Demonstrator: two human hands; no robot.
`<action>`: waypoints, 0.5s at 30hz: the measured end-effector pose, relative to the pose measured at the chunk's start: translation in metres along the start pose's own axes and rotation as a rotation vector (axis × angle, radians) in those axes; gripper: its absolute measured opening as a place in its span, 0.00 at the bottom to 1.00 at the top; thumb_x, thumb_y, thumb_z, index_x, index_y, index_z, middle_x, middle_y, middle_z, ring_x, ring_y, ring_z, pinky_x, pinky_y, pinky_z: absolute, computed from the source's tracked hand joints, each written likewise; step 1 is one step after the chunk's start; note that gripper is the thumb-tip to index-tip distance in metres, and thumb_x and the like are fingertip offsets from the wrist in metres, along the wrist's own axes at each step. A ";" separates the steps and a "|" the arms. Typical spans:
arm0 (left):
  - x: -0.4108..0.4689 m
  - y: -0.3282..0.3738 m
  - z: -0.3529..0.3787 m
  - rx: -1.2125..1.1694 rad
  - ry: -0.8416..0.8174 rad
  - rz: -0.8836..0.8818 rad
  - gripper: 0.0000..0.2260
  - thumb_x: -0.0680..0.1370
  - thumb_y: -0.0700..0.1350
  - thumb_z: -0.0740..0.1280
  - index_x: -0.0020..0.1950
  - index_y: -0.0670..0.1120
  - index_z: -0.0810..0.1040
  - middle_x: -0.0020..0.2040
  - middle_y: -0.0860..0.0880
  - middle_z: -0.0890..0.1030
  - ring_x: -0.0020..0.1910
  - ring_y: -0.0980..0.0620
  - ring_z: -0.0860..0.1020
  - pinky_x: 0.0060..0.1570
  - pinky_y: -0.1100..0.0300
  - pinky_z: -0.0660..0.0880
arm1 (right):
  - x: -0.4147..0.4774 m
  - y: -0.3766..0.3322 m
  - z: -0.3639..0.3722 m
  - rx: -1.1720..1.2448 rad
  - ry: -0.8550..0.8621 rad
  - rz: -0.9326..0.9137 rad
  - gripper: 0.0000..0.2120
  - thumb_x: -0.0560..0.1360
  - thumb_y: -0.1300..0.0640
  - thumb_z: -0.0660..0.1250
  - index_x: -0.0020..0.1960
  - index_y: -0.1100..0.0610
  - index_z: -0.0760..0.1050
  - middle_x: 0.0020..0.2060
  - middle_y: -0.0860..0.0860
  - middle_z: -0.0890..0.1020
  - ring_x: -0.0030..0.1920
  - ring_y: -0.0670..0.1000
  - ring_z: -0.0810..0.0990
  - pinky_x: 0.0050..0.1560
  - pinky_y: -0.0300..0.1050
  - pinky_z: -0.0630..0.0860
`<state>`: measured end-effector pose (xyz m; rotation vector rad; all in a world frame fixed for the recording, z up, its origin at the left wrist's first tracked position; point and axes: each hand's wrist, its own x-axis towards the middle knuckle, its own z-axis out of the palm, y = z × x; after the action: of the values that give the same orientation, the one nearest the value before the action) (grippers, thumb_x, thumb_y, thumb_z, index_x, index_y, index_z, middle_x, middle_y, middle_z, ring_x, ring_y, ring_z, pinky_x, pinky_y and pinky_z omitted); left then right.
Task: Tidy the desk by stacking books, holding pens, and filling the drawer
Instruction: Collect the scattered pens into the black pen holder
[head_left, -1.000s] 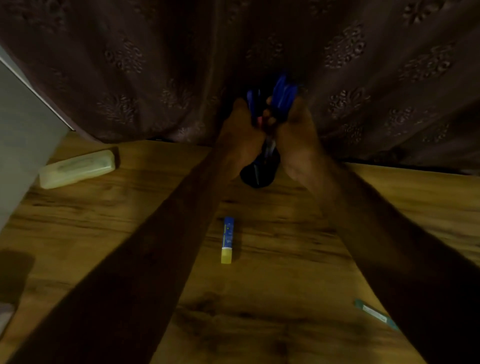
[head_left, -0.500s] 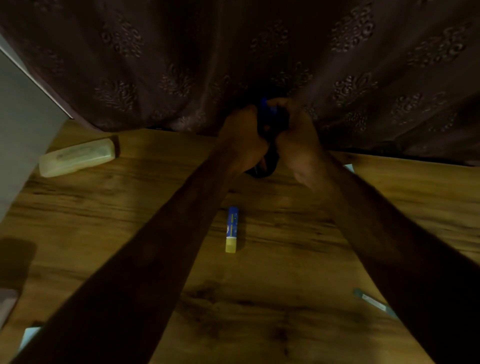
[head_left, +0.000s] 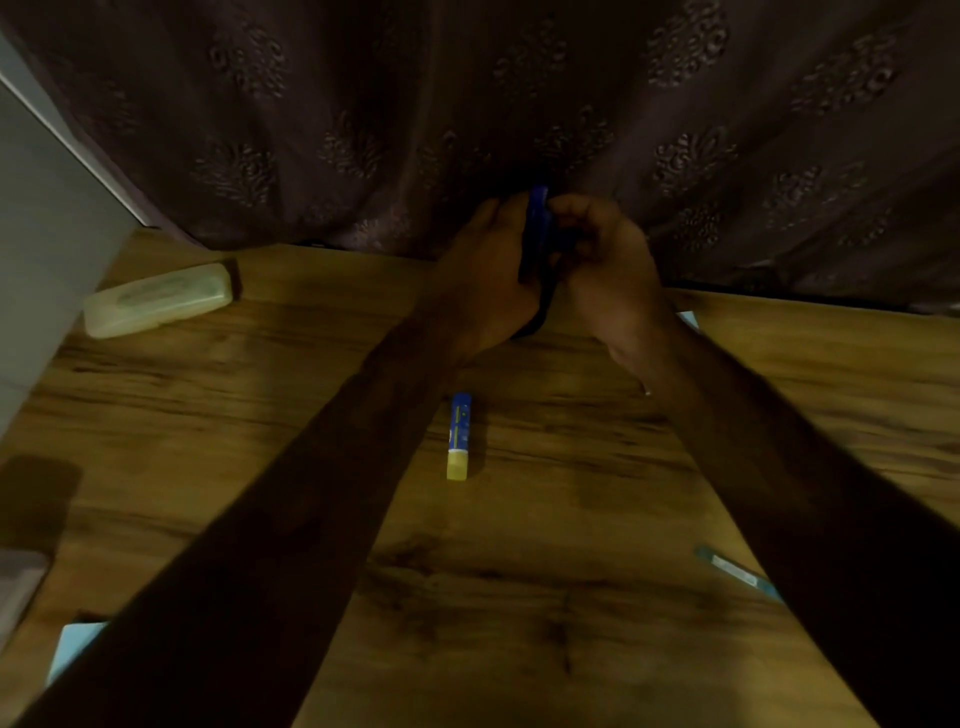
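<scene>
Since the earlier frame the blue pens (head_left: 537, 234) have sunk lower between the hands at the counter's (head_left: 519, 571) twelve o'clock edge, the left hand (head_left: 491, 270) and right hand (head_left: 605, 270) both with fingers closed around them over a dark holder, mostly hidden. Pen-holding looks nearly done. A glue stick (head_left: 459, 435) at centre, a pale case (head_left: 158, 299) at ten o'clock and a teal pen (head_left: 737, 571) at four o'clock remain loose; no books or drawer show.

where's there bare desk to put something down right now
Bare wood lies between the pale case and the left forearm, and near the front edge between the glue stick and the teal pen. It is crowded at the back by the curtain, where both hands grip blue pens.
</scene>
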<state>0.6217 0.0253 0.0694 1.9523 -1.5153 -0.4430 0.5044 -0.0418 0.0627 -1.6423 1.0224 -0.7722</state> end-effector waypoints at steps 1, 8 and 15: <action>-0.001 0.000 0.001 0.024 0.000 -0.010 0.33 0.75 0.43 0.68 0.78 0.45 0.60 0.72 0.42 0.68 0.69 0.43 0.70 0.68 0.50 0.70 | -0.001 0.000 -0.001 -0.027 0.006 -0.003 0.26 0.68 0.68 0.60 0.64 0.54 0.75 0.55 0.46 0.81 0.56 0.44 0.80 0.56 0.43 0.79; -0.002 -0.005 0.002 0.039 -0.032 -0.065 0.38 0.75 0.40 0.68 0.81 0.43 0.53 0.78 0.42 0.60 0.76 0.43 0.62 0.75 0.52 0.61 | -0.002 0.005 -0.010 -0.089 -0.041 -0.005 0.32 0.71 0.76 0.58 0.72 0.57 0.69 0.62 0.49 0.77 0.62 0.46 0.78 0.58 0.34 0.76; -0.003 -0.010 0.002 0.012 -0.050 -0.035 0.34 0.75 0.38 0.67 0.79 0.45 0.59 0.75 0.43 0.65 0.73 0.45 0.66 0.72 0.56 0.64 | 0.006 0.005 -0.003 -0.379 -0.100 -0.124 0.28 0.78 0.68 0.60 0.76 0.51 0.63 0.72 0.54 0.69 0.71 0.49 0.68 0.68 0.27 0.62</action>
<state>0.6271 0.0289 0.0617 1.9937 -1.5204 -0.5022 0.5034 -0.0490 0.0588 -2.0634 1.0479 -0.5924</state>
